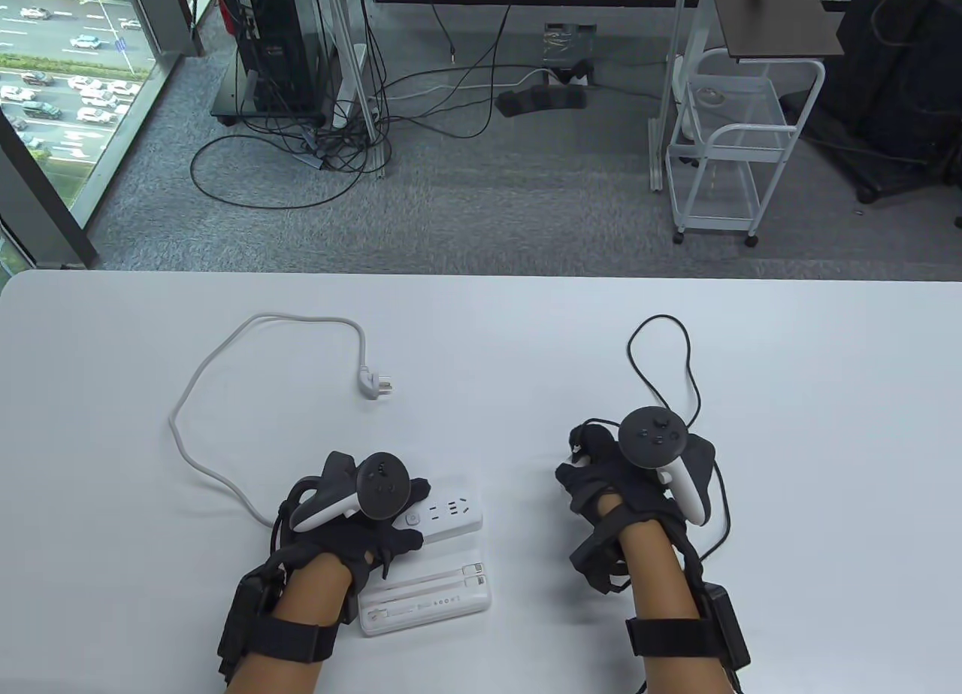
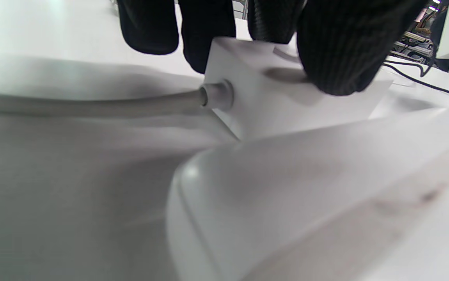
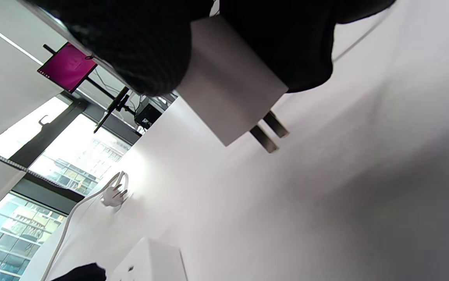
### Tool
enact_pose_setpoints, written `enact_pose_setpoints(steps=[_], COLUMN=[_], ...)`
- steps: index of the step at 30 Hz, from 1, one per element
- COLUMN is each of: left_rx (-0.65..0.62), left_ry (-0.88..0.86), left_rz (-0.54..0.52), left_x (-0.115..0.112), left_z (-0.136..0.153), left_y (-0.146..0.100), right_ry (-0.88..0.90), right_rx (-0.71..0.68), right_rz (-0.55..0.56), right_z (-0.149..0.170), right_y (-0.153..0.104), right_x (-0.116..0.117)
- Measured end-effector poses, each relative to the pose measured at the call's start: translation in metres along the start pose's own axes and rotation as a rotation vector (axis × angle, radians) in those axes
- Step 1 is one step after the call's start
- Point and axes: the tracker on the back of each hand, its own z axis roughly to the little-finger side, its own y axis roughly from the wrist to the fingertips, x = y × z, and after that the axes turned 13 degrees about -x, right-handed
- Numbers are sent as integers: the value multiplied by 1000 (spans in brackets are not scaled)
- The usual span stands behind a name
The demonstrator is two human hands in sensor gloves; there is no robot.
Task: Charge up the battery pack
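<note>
A white power strip (image 1: 451,513) lies near the table's front, and its cord runs off to the left. My left hand (image 1: 391,510) grips its left end; the left wrist view shows my fingers (image 2: 337,50) on top of the strip (image 2: 286,93). A white battery pack (image 1: 428,598) lies just in front of the strip, close up in the left wrist view (image 2: 306,203). My right hand (image 1: 590,461) holds a white charger adapter (image 3: 228,86) above the table, to the right of the strip. Its two prongs (image 3: 269,132) are bare. A thin black cable (image 1: 661,363) loops behind that hand.
The strip's white cord (image 1: 195,393) curves left and back to its loose wall plug (image 1: 376,384), also in the right wrist view (image 3: 113,197). The table's far edge (image 1: 481,274) borders a floor with cables and a white cart.
</note>
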Motion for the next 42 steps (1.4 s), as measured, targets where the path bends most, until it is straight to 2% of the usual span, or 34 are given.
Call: enact_pose_setpoints(steps=[7, 11, 17, 22, 28, 42], left_rx=[-4, -5, -3, -4, -5, -4], left_ry=[-28, -27, -36, -39, -35, -22], left_rz=[-6, -6, -5, -4, -2, 2], left_x=[-2, -2, -3, -3, -3, -4], left_z=[2, 2, 3, 3, 3, 3], left_y=[-1, -1, -1, -1, -1, 0], right_ry=[-45, 16, -15, -29, -75, -161], right_rx=[-130, -286, -395, -446, -492, -522], right_rz=[-86, -125, -118, -88, -131, -173], right_z=[-22, -36, -48, -54, -65, -71], right_y=[8, 11, 12, 14, 17, 18], right_x=[25, 38, 55, 64, 81, 94])
